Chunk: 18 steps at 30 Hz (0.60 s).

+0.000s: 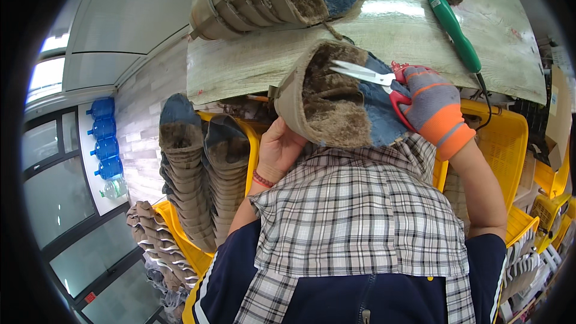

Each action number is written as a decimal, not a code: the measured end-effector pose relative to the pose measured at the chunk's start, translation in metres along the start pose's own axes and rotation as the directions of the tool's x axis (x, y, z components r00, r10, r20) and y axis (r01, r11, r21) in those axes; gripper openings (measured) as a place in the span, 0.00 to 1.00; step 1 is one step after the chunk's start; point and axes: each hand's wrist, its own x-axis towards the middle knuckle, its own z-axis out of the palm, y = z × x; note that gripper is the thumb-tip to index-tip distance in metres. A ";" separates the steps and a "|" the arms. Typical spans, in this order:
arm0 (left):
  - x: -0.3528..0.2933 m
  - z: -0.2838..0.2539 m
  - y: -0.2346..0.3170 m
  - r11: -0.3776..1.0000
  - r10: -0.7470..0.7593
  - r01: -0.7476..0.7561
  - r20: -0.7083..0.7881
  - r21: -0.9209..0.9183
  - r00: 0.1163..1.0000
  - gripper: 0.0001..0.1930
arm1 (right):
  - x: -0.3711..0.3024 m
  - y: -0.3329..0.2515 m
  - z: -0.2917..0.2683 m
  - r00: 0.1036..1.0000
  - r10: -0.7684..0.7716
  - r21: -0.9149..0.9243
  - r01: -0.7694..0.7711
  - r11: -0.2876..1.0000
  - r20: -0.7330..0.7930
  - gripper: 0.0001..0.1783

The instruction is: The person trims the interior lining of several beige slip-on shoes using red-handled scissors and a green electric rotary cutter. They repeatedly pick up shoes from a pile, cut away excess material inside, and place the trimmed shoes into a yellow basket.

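Note:
A tan shoe upper point(288, 111) with brown fleece lining and a blue part at its right is held tilted at the table's near edge, its furry inside facing up. My bare left hand point(280, 149), a red beaded bracelet at its wrist, is closed on the upper's lower left side; the fingertips are hidden behind it. In my right hand point(435, 105), which wears a grey and orange glove, are red-handled scissors point(371, 75). Their blades point left over the lining, slightly apart. Whether they touch the fleece I cannot tell.
On the wood-patterned table point(252, 63) lie nested uppers point(252, 0) and a green corded hand tool point(453, 30). Stacked uppers point(189, 186) stand by a yellow crate point(252, 150) at left. Another yellow crate point(507, 150) is at right. Blue water jugs point(105, 138) line the far left.

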 end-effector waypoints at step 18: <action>0.007 0.008 -0.001 0.998 -0.064 0.066 0.088 -0.020 0.994 0.24 | 0.020 -0.024 -0.014 0.983 -0.080 -0.214 0.114 0.970 0.163 0.15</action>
